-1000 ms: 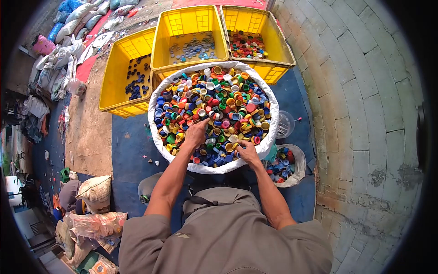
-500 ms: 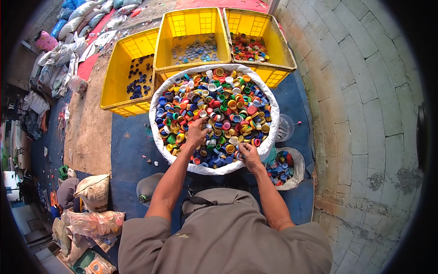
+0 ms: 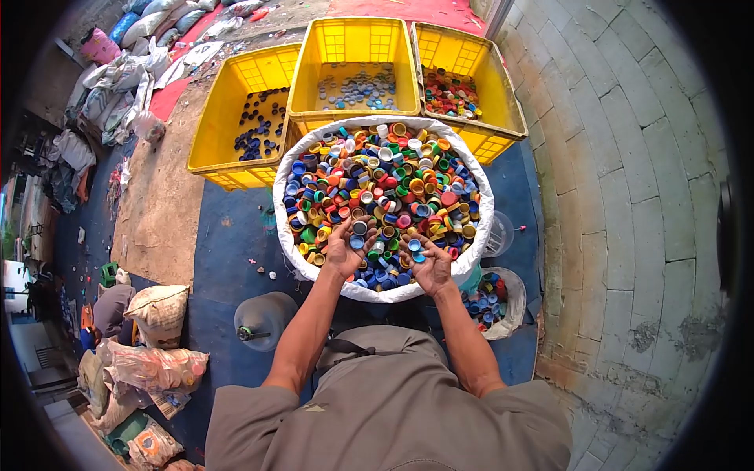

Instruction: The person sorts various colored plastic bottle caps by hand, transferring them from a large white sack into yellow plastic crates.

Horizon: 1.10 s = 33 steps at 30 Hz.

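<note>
A round white sack with a rolled rim is full of mixed plastic bottle caps in many colours. Over its near side, my left hand is turned palm up and holds light blue bottle caps at its fingers. To the right, my right hand also faces up, fingers curled, with light blue bottle caps resting in it. The two hands are apart, with loose caps between and beneath them.
Beyond the sack stand three yellow crates: the left crate with dark blue caps, the middle crate with pale blue caps, the right crate with red and orange caps. A small sack, a clear jug and a block wall are nearby.
Both hands have turned palm up, and light blue caps now show in them. Earlier they reached down into the caps. The whole view has shifted slightly.
</note>
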Available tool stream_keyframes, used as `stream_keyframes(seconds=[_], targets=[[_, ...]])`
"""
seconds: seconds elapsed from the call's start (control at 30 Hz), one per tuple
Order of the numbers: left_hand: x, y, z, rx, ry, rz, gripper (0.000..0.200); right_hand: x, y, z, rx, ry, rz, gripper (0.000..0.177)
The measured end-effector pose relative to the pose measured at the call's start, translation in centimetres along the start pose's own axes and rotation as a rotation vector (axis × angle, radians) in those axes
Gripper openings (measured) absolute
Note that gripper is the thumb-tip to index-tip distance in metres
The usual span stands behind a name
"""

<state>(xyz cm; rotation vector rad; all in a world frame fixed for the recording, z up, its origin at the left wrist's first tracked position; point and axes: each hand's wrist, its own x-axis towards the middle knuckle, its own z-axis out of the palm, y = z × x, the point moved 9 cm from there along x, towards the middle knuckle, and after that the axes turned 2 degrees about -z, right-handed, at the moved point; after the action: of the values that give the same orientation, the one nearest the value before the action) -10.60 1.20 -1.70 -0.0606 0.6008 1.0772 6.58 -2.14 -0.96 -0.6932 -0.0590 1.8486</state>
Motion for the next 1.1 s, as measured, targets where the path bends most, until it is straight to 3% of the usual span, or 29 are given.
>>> stream_keyframes(seconds=[0.03,0.17,0.27,0.33,0.37,0.4,0.47,0.5,0.53,0.57,0.6,0.7,0.77,0.83,0.9,1.0,1.1], targets=[[-0.2,-0.1,-0.1,-0.021,-0.017,0.009,0.038,0.1,0.4,-0.4,0.018,0.037,0.013,0.057],[-0.1,-0.9,-2.4,-0.104,0.001,0.024,0.039,0.2,2.2,-1.6,0.015,0.153,0.025,0.061],[0.8,-1.0,-3.7,-0.114,0.077,0.034,0.045,1.2,3.5,-3.6,0.053,0.223,-0.001,0.048],[2.4,-0.4,-2.4,-0.211,0.071,-0.007,0.046,2.7,3.3,-3.8,0.026,0.335,-0.006,0.024],[3.3,0.1,-1.4,-0.209,0.152,0.019,0.047,4.6,2.9,-3.1,0.052,0.299,-0.027,0.018],[5.2,1.2,1.3,-0.235,0.043,0.011,0.051,7.1,2.2,-2.2,0.077,0.261,-0.049,0.013],[8.5,5.7,7.3,-0.211,-0.069,0.09,0.062,10.9,-1.8,6.1,0.179,0.065,-0.106,0.014],[9.3,7.9,11.1,-0.315,-0.161,0.066,0.055,13.4,-3.9,9.5,0.238,-0.087,-0.128,0.016],[10.0,10.9,14.4,-0.316,-0.27,0.168,0.063,15.2,-5.8,12.7,0.295,-0.242,-0.148,0.017],[10.6,12.6,16.2,-0.359,-0.302,0.127,0.086,15.0,-7.4,16.1,0.233,-0.197,-0.193,0.021],[9.6,14.5,17.8,-0.261,-0.206,0.273,0.115,14.1,-8.6,18.9,0.172,-0.151,-0.238,0.025],[8.9,16.1,16.8,-0.208,-0.169,0.263,0.109,13.6,-9.9,19.8,0.12,-0.206,-0.297,0.044],[8.0,16.0,12.6,-0.143,-0.143,0.287,0.104,11.4,-9.3,17.9,0.146,-0.112,-0.294,0.059],[5.6,14.8,8.2,-0.076,-0.016,0.296,0.075,9.6,-7.9,14.3,0.085,-0.011,-0.293,0.073],[3.5,13.3,2.8,0.02,0.068,0.328,0.051,8.5,-6.0,8.7,0.005,-0.051,-0.274,0.076],[-0.9,11.3,-2.8,0.186,0.254,0.383,0.026,4.4,-2.9,2.7,-0.193,0.094,-0.232,0.066],[-5.2,10.1,-6.6,0.404,0.464,0.46,0.023,0.3,-0.2,-1.0,-0.622,0.268,-0.222,0.049]])
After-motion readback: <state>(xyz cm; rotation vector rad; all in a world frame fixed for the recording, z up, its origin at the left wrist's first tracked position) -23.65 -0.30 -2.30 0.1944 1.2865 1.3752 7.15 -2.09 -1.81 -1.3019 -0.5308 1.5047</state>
